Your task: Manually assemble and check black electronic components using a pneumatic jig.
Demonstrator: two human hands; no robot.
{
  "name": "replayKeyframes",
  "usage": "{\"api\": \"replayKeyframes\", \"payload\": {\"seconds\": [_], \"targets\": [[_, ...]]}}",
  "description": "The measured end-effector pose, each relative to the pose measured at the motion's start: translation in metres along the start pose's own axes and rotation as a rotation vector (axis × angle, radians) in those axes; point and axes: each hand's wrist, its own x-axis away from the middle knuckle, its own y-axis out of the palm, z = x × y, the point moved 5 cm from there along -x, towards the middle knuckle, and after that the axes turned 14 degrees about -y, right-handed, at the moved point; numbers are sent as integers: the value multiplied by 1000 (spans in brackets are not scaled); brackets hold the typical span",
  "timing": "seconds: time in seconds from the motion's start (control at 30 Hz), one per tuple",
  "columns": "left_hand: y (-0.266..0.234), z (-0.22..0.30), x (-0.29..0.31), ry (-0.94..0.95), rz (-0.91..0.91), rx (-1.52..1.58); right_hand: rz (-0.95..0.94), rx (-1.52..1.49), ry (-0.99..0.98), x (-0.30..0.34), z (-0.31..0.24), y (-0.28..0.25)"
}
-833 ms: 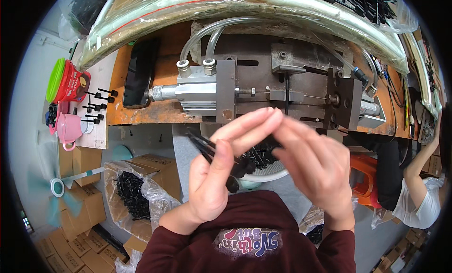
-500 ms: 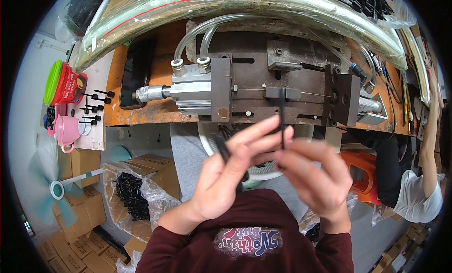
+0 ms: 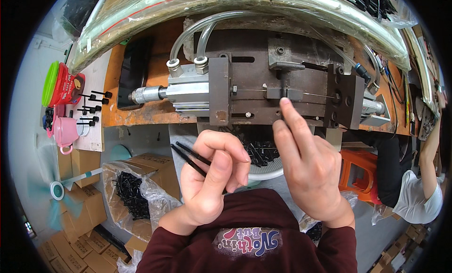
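My left hand [image 3: 212, 174] is closed around several thin black mascara wands [image 3: 184, 153]; their bristled tips stick out past the fingers to the upper left. Over the bench edge, my right hand [image 3: 308, 164] reaches forward with index and middle fingers stretched out and the thumb hidden. Its index fingertip touches the near side of a small grey slotted block [image 3: 294, 93] on the dark metal fixture [image 3: 254, 108]. A thin dark wand [image 3: 284, 80] stands at the block's slot, just beyond that fingertip.
A silver air cylinder [image 3: 190, 92] with clear hoses sits left on the fixture. Below is a white basket [image 3: 268, 173] of black wands. A phone [image 3: 132, 75], pink cup [image 3: 66, 131] and fan [image 3: 56, 190] are left; a co-worker's arm [image 3: 427, 155] and orange stool [image 3: 355, 172] are right.
My hands were close together in front of the fixture with a wand upright in the right fingers. They have parted: the right moved forward to the block, the left drew back with its wands.
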Motion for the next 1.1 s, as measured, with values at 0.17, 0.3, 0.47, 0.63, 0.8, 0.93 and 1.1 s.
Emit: {"api": "replayKeyframes", "payload": {"seconds": [0.17,0.3,0.47,0.63,0.8,0.93,1.1], "targets": [[0,1,0,2,-47,23,-29,14,-4,2,1,2],[4,1,-1,-23,-64,-6,-29,-39,-3,2,5,1],[13,6,-5,28,17,-113,-47,-56,-7,1,7,-1],[16,5,-11,12,-41,-94,-5,-61,-34,3,8,0],[18,4,-14,-37,-76,-57,258,-295,-181,11,-1,-23],[29,-5,-9,-254,-254,43,301,-485,-296,9,-20,-24],[17,-5,-10,-193,-117,-138,264,-485,-19,21,1,-24]]}}
